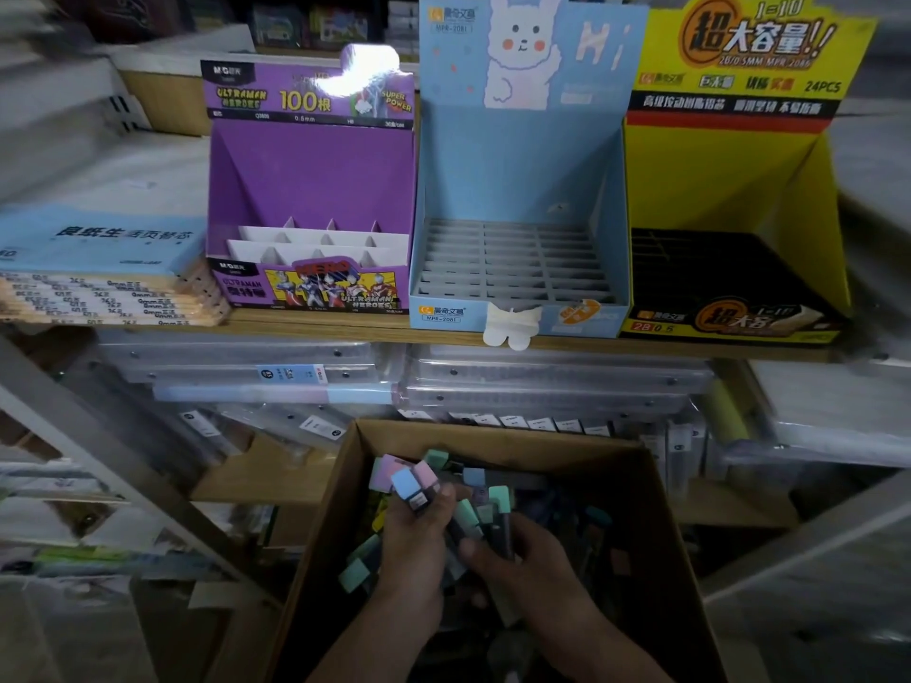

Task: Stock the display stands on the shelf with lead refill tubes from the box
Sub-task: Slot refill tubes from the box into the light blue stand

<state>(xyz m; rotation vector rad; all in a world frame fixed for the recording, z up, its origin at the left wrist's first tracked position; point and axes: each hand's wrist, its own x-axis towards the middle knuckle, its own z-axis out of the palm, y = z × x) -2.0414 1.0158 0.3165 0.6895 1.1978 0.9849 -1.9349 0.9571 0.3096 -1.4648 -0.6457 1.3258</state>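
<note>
Three display stands sit on the wooden shelf (315, 323): a purple one (310, 189) with white dividers, a light blue one (517, 179) with a grey grid, a yellow one (729, 189) with a black grid. Their slots hold no tubes. Below, a brown cardboard box (655, 510) holds loose lead refill tubes (362, 566) with pastel caps. My left hand (416, 539) grips a bunch of tubes (411, 483), caps pointing up. My right hand (522, 554) pinches a green-capped tube (502, 515) beside that bunch, both hands inside the box.
A stack of loose-leaf paper packs (103, 268) lies on the shelf left of the purple stand. Clear plastic cases (542, 382) fill the shelf underneath, behind the box. A white shelf frame (113, 460) slants at the left.
</note>
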